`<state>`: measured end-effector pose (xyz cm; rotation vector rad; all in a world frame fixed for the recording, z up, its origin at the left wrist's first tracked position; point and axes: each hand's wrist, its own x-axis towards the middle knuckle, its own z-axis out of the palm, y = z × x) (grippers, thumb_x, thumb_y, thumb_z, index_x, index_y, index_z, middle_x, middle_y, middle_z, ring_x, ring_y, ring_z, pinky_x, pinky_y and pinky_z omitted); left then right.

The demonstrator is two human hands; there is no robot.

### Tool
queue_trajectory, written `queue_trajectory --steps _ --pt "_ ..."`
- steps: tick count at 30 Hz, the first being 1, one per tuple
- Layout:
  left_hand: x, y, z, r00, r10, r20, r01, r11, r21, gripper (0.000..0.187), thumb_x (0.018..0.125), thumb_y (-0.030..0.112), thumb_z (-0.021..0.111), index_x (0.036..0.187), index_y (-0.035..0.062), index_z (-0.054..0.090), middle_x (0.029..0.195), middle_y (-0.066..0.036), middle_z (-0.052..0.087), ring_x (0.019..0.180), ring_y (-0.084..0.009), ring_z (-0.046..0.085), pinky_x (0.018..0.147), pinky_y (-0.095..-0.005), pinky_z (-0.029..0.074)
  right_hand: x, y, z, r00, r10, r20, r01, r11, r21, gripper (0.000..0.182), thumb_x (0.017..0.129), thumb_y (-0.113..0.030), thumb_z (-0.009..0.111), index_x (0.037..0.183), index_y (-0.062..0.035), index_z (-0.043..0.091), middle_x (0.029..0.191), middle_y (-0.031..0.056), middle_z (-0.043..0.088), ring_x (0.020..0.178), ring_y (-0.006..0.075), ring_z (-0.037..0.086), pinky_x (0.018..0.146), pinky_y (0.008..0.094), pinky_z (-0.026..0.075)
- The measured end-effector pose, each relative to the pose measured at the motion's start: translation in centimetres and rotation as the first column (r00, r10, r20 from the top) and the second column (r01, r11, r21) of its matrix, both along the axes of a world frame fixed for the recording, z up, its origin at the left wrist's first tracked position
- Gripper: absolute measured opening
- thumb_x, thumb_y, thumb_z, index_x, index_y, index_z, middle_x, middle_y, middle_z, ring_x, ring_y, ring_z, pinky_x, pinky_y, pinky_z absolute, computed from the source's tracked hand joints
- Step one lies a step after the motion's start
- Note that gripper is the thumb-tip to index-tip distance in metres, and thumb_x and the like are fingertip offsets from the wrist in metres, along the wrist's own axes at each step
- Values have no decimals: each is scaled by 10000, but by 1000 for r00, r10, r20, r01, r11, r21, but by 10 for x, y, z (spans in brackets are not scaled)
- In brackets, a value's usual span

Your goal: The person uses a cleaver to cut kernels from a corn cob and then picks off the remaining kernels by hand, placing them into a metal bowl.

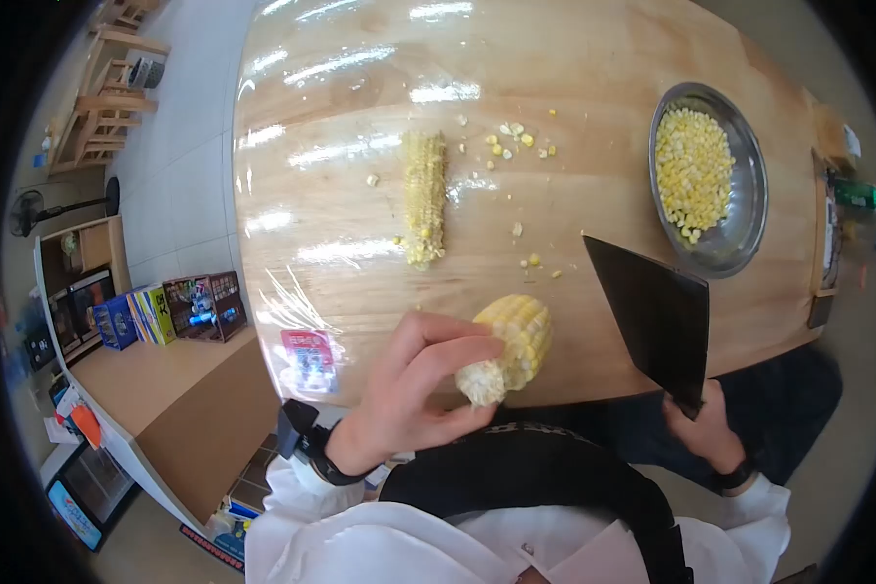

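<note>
My left hand [423, 380] is closed round a piece of corn cob [521, 336] near the front edge of the table; yellow kernels cover its right side, and its pale end shows by my fingers. My right hand [706, 423] grips the handle of a dark cleaver [652, 316], whose broad blade points forward and to the left over the table edge. Ahead of my left hand lies a stripped cob [424, 200]. Loose kernels [527, 140] are scattered to its right. At the right, a metal bowl [740, 238] holds many yellow kernels [693, 165].
The wooden table [341, 195] has a red and white packet [308, 360] at its front left. Left of it stands a lower cabinet [156, 380] with books [151, 313] and a rack [204, 304]. Wooden stools [107, 122] and a fan [29, 212] stand farther back.
</note>
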<state>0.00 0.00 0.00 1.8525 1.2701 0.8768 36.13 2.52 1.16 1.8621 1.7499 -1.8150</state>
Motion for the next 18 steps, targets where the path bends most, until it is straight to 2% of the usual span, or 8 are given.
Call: queue_trajectory --steps 2,3,5,7,9,11,14,18 --pt "4 -10 2 973 187 134 -178 981 -76 466 678 90 749 1092 52 539 1096 -119 496 835 -216 547 646 -249 518 -8 11 18 996 85 -32 -82 992 94 163 717 -43 620 868 -5 573 640 40 550 556 109 501 529 245 399" --pt "26 -31 -48 975 184 126 -188 982 21 466 678 90 749 1092 52 539 1096 -119 496 835 -216 547 646 -249 518 14 -7 -32 994 99 -50 -88 978 189 163 717 -43 620 868 -5 573 640 40 550 556 109 501 529 245 399" --pt "44 -53 -58 915 344 210 -351 936 -1 413 675 63 745 1021 9 526 1014 -129 513 824 -162 539 639 -213 511 29 -21 -38 997 71 -13 -66 973 223 170 700 -40 627 857 -9 570 645 32 542 573 95 492 538 236 395" --pt "61 -69 -70 870 365 332 -390 921 9 362 700 41 733 978 -11 507 1004 -121 502 846 -131 547 639 -194 508 52 -37 -45 998 54 23 -58 972 229 143 712 -47 610 846 -15 573 645 25 545 546 79 491 506 228 385" --pt "81 -80 -72 623 557 549 -497 824 -273 326 729 29 717 958 -20 489 1051 -110 472 831 -127 567 622 -184 501 63 -52 -42 992 73 -103 -42 960 277 122 737 -54 586 847 -9 558 633 23 549 479 66 496 446 210 370" --pt "87 -89 -78 662 509 550 -509 844 -168 316 771 27 684 1026 -25 505 1071 -85 464 809 -119 585 614 -182 499 70 -65 -34 991 47 -123 -7 952 307 134 749 -60 577 869 -4 552 626 19 548 449 64 488 423 202 361" --pt "99 -97 -68 694 559 454 -457 829 -321 402 800 23 650 1181 36 520 1078 -53 468 871 -121 581 686 -212 507 84 -88 -28 983 -35 -179 88 950 300 164 773 -66 564 920 2 540 614 10 536 419 62 470 403 192 351" --pt "115 -103 -68 761 449 468 -427 890 -160 434 770 -4 672 1168 7 499 953 -27 485 740 -104 604 631 -197 526 97 -111 -32 949 -135 -286 194 962 190 193 802 -54 546 986 4 537 595 -3 506 412 54 437 401 189 348"
